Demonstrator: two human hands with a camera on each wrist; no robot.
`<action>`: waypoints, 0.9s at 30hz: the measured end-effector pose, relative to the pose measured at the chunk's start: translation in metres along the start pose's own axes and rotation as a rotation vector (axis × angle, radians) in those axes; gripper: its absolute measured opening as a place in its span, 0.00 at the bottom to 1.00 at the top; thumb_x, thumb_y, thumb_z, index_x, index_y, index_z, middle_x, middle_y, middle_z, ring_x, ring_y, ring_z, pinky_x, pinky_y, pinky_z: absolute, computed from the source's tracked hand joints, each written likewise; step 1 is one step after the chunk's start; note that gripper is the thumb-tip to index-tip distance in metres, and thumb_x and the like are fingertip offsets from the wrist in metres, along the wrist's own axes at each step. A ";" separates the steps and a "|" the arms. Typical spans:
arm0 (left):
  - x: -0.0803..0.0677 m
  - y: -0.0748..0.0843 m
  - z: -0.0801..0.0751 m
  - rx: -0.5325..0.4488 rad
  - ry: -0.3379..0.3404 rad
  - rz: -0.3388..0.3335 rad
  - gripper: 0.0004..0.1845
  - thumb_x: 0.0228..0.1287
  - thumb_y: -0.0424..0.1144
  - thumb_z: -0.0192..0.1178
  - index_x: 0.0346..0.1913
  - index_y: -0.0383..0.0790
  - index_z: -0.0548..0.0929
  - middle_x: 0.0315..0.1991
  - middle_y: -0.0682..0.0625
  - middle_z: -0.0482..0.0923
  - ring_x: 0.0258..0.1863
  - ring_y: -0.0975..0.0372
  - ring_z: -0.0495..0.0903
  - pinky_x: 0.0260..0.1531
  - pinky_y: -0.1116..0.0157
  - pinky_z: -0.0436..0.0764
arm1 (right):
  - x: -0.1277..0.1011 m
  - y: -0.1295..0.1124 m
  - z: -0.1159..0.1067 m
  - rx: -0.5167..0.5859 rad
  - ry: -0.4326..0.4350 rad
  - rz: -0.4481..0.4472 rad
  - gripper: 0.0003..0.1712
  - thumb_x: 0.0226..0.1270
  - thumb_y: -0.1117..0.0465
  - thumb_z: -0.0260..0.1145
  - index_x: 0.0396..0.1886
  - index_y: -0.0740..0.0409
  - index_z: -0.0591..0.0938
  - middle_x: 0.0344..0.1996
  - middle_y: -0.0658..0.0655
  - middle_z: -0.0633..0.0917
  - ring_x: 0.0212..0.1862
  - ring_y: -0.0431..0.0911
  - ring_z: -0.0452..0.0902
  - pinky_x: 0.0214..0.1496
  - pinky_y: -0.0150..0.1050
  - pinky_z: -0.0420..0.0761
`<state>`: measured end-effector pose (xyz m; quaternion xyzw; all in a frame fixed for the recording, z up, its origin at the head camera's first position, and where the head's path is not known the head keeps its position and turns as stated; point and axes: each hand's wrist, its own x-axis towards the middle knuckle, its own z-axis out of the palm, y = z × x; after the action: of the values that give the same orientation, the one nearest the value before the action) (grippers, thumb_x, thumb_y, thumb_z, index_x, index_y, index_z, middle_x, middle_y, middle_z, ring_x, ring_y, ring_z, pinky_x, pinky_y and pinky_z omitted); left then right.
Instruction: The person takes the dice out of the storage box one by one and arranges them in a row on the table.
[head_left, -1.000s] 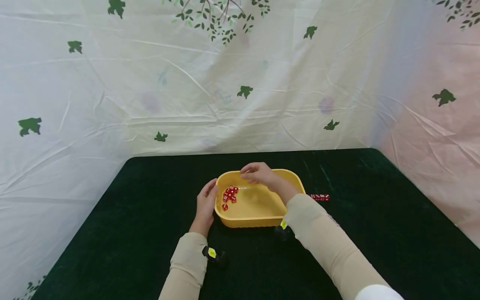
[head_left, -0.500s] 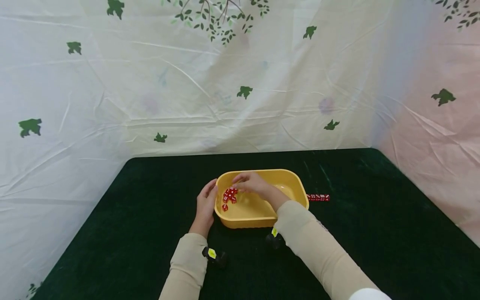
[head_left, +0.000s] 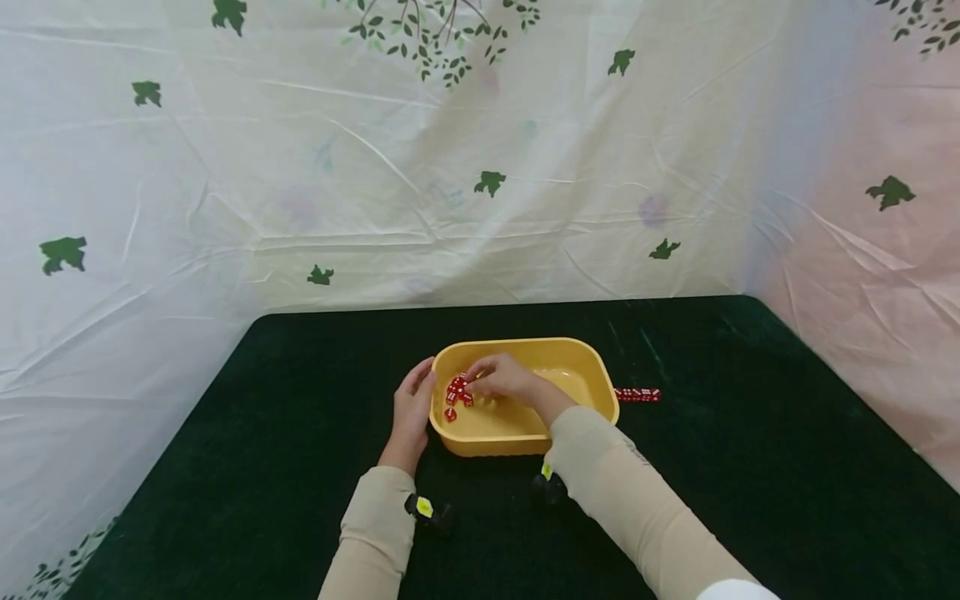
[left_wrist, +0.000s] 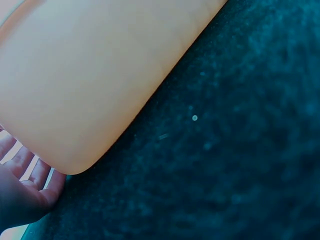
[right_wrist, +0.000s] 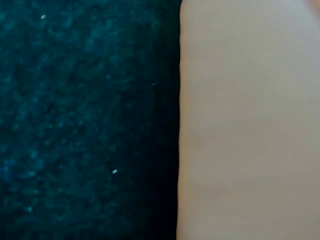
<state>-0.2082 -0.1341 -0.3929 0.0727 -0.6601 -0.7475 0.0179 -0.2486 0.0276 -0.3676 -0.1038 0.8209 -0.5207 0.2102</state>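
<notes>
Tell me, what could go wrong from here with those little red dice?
The right hand is at a tight bunch of dice, so picking one might scatter its neighbours.
The row of dice on the table sits right by the yellow tub's right end; a sideways shove could disturb it.
The left hand is against the tub's left side, so pressing too hard might cause that shove.

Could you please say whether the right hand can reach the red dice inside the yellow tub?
Probably yes: the right hand is over the open tub, fingertips beside the dice, nothing visibly between.
</notes>
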 end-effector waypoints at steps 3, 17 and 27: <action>0.000 0.000 0.000 0.001 0.008 -0.001 0.18 0.64 0.41 0.46 0.56 0.44 0.68 0.54 0.49 0.66 0.51 0.59 0.67 0.50 0.62 0.67 | 0.001 0.002 0.001 -0.032 -0.015 0.001 0.10 0.54 0.64 0.63 0.37 0.61 0.79 0.23 0.55 0.76 0.22 0.45 0.68 0.22 0.32 0.70; -0.002 0.001 0.000 0.012 0.016 -0.005 0.17 0.64 0.42 0.47 0.56 0.46 0.68 0.54 0.50 0.66 0.51 0.60 0.67 0.50 0.63 0.67 | -0.001 0.004 0.004 -0.156 -0.045 -0.018 0.08 0.53 0.63 0.64 0.34 0.59 0.80 0.28 0.54 0.76 0.25 0.45 0.68 0.26 0.32 0.71; -0.002 0.000 0.000 0.007 0.013 0.004 0.18 0.64 0.41 0.47 0.56 0.44 0.68 0.54 0.48 0.66 0.51 0.58 0.67 0.50 0.61 0.67 | -0.002 0.007 0.007 -0.179 -0.045 -0.055 0.06 0.52 0.63 0.65 0.31 0.58 0.80 0.26 0.53 0.77 0.25 0.44 0.67 0.26 0.32 0.69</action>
<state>-0.2060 -0.1336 -0.3931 0.0762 -0.6627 -0.7446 0.0236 -0.2432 0.0257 -0.3760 -0.1562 0.8561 -0.4484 0.2041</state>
